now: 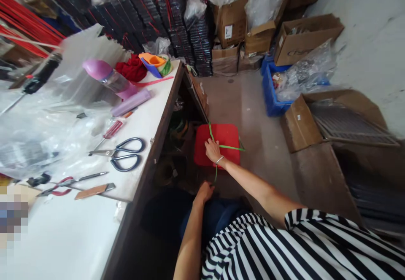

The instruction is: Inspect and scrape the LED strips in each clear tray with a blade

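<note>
A red, flat-topped square thing with rounded corners (229, 133), like a plastic stool, stands low on the floor beside the workbench. A thin green strap (232, 147) crosses over its top and meets under my right hand (213, 152). The fingers of that hand are bent and closed on the strap at the crossing; a bracelet is on the wrist. Nearer my body, my left hand (205, 192) is closed around the strap's other stretch, which runs down from the right hand. What lies under the red top is hidden.
On the white workbench (148, 122) at left lie black-handled scissors (126, 153), pliers (60, 186), a cutter (95, 191), a screwdriver (112, 130) and a pink bottle (110, 77). A blue crate (272, 98) and cardboard boxes (300, 122) line the right side. Black stacks (201, 39) stand behind.
</note>
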`<state>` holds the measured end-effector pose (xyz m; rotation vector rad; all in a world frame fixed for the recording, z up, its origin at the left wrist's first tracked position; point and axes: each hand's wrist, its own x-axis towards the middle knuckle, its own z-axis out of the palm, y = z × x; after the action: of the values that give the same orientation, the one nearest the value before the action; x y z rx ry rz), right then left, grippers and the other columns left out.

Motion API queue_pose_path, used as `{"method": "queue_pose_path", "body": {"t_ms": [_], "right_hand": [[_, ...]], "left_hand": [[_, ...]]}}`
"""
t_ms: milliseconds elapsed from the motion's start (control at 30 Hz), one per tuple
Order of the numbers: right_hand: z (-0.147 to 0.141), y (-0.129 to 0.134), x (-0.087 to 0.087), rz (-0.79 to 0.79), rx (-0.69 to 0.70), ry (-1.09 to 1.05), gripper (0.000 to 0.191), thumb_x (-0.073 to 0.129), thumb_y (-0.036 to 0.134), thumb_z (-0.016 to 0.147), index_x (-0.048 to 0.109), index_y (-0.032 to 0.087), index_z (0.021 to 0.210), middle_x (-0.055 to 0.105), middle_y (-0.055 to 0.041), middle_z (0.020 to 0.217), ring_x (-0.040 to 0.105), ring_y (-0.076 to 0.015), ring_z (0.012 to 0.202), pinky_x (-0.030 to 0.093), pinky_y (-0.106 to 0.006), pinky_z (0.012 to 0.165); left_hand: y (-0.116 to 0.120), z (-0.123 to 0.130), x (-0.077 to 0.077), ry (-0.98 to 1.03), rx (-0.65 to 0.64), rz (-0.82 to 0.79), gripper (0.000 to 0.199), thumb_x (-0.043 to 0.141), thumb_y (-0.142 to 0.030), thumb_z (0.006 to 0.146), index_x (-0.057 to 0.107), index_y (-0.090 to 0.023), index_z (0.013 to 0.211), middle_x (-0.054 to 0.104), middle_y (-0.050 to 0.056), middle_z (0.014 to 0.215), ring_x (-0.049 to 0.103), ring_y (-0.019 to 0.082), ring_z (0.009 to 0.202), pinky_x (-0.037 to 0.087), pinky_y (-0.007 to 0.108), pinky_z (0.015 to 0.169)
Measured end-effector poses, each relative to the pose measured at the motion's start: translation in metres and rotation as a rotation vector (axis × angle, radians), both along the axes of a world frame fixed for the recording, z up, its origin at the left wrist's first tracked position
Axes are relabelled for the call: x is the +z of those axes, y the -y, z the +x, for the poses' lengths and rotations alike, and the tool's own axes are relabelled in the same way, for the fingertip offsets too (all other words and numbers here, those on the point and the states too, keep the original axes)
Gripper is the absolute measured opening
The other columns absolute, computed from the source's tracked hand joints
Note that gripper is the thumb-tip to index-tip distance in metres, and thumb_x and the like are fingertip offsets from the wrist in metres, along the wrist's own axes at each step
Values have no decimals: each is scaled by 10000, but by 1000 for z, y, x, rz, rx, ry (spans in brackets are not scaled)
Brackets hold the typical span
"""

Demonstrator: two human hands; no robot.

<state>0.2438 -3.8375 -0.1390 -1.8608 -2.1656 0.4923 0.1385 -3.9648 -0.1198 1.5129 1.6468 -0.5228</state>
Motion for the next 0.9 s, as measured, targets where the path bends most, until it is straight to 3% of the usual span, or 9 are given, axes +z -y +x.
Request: {"method": "queue_pose_path", "body": {"t_ms": [200, 400, 533, 767, 900], "right_hand": [[22, -10, -10, 6, -20, 22, 353, 547, 380, 904, 562, 162, 1181, 541, -92, 1248, 522, -235, 1135, 436, -478, 954], [32, -50, -13, 33, 132, -12, 446, 547, 408, 901, 514, 178, 1283, 462, -105, 1383, 458, -264, 1244, 380, -517, 1022], [44, -63, -22, 26, 96, 18, 444, 559, 393, 896, 521, 172, 1279, 445, -109, 1405, 413, -280, 1292, 317, -553, 1064], [53, -52, -18, 50, -37, 27, 443, 514, 407, 918, 515, 166, 1289, 460, -112, 1395, 418, -270, 1285, 315, -525, 1057], [58, -21, -6, 99, -89, -5, 436, 411, 358, 960, 480, 155, 1339, 472, -124, 1382, 428, -257, 1244, 305, -472, 1027]], "left_hand": [[2, -2, -2, 27, 5, -76, 283, 575, -347, 899, 600, -153, 1104, 614, 85, 1137, 602, 212, 1028, 507, 424, 885], [0, -2, -3, 43, 1, -102, 277, 569, -349, 901, 604, -154, 1095, 615, 85, 1140, 597, 215, 1043, 499, 431, 900], [1, -5, -4, 70, 19, -107, 281, 565, -357, 903, 605, -148, 1087, 621, 83, 1122, 603, 212, 1027, 503, 431, 892], [3, -10, -9, 116, 66, -67, 312, 574, -329, 899, 576, -162, 1162, 576, 98, 1219, 574, 230, 1087, 491, 456, 921], [3, -10, -11, 122, 99, -25, 354, 575, -321, 898, 547, -169, 1217, 544, 108, 1275, 553, 246, 1129, 477, 478, 944]]}}
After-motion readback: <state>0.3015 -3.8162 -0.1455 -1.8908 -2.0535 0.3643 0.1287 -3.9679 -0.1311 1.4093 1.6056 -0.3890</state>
